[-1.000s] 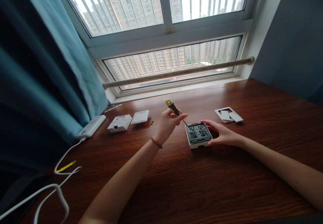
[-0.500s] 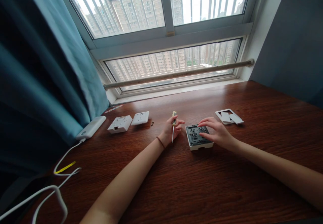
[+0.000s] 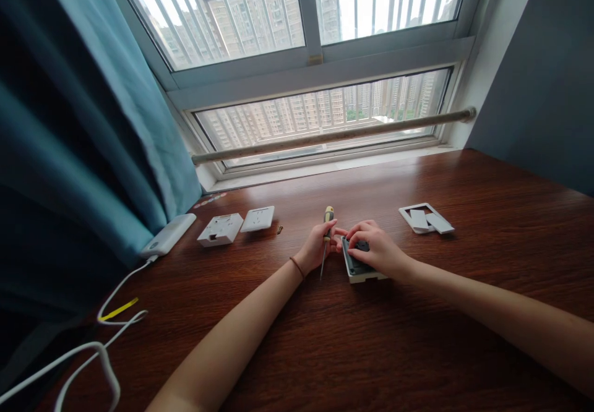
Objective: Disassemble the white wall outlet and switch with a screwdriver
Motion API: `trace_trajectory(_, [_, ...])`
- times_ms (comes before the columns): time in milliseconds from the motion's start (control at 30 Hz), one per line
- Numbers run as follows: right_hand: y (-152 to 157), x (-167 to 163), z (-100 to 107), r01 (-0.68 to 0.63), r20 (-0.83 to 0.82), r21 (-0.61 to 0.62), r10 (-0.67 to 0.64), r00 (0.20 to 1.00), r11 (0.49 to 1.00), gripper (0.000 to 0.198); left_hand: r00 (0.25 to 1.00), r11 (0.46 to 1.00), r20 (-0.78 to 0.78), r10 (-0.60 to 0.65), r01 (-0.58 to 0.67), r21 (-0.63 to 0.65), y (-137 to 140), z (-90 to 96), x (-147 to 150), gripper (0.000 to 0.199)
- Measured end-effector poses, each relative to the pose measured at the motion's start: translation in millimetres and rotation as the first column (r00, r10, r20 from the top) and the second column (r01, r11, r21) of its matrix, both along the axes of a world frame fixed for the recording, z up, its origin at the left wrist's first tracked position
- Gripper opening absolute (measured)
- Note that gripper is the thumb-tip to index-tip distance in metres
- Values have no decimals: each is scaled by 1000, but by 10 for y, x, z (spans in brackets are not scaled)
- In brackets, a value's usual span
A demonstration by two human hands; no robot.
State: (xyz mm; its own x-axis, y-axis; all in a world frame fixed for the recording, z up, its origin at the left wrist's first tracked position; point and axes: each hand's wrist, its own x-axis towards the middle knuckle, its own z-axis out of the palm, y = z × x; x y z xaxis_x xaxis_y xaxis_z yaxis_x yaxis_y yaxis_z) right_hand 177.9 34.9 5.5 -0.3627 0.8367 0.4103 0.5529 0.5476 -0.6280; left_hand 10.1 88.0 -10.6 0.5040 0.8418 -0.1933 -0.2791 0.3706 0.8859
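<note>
My left hand (image 3: 314, 246) is closed around a screwdriver (image 3: 328, 216) with a yellow and black handle, its shaft pointing down toward me. The fingertips of that hand reach the left edge of a wall switch (image 3: 353, 266), whose dark inner face is uncovered and which sits on a white box (image 3: 358, 279). Over the switch lies my right hand (image 3: 381, 250), thumb and fingers pinched together near the left part of the dark face. Whatever is between those fingertips is too small or hidden to make out. The hand covers most of the switch's right side.
Left on the brown table (image 3: 278, 350) are a white box (image 3: 219, 229), a white socket panel (image 3: 258, 218), small brass-coloured screws (image 3: 279, 229) and a white power bank (image 3: 167, 236) with a cable (image 3: 104, 362). A white frame with loose plates (image 3: 420, 219) lies at right.
My right hand has moved left across the switch, and its fingers have gone from spread to pinched. My left hand has shifted slightly right with the screwdriver, its fingertips now at the switch's edge.
</note>
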Motion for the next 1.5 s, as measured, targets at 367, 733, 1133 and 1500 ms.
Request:
trace_trajectory(367, [-48, -34, -12, -9, 15, 68, 8, 1000, 998, 10, 999, 998, -26, 21, -19, 68, -11, -26, 7, 39])
trace_trajectory(733, [-65, -48, 61, -130, 196, 156, 99, 976, 979, 9, 998, 990, -47, 48, -42, 132, -30, -76, 35, 36])
trace_trajectory(1133, [-4, -9, 118, -87, -177, 103, 105, 979, 991, 13, 994, 988, -96, 53, -39, 148, -53, -52, 31, 30])
trace_trajectory(1500, [-138, -11, 172, -20, -224, -9, 18, 974, 1000, 7, 970, 942, -69, 235, -209, 264, -96, 97, 3, 41])
